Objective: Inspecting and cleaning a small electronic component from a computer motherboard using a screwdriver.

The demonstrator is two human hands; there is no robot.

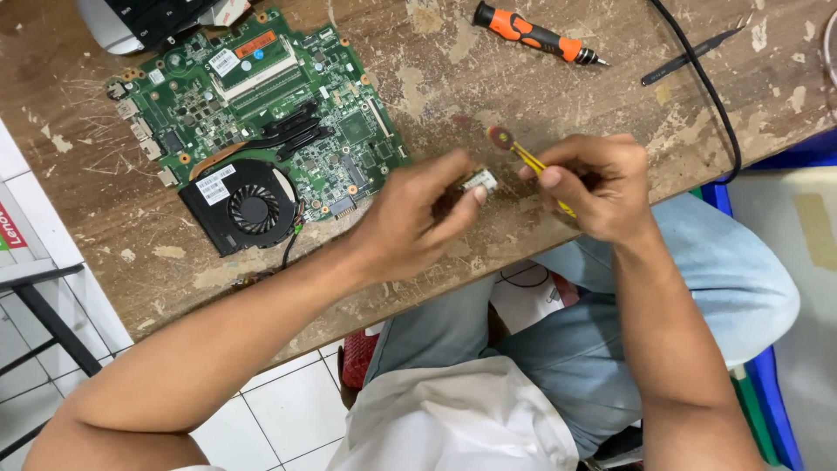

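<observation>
My left hand [417, 218] pinches a small silver-and-green circuit module [479, 181] between thumb and fingers, just above the worn wooden table [453, 70]. My right hand [602, 185] is closed around a yellow-handled tool [532, 161] whose round dark red end [500, 137] points up and left, close to the module. A green laptop motherboard [261, 105] with a black cooling fan [248, 208] and copper heat pipe lies on the table to the left of my hands.
An orange-and-black screwdriver [534, 35] and black tweezers [693, 54] lie at the far side. A black cable [711, 92] runs across the right of the table. A laptop part [139, 19] sits at top left. Blue crates [772, 384] stand at right; tiled floor lies below.
</observation>
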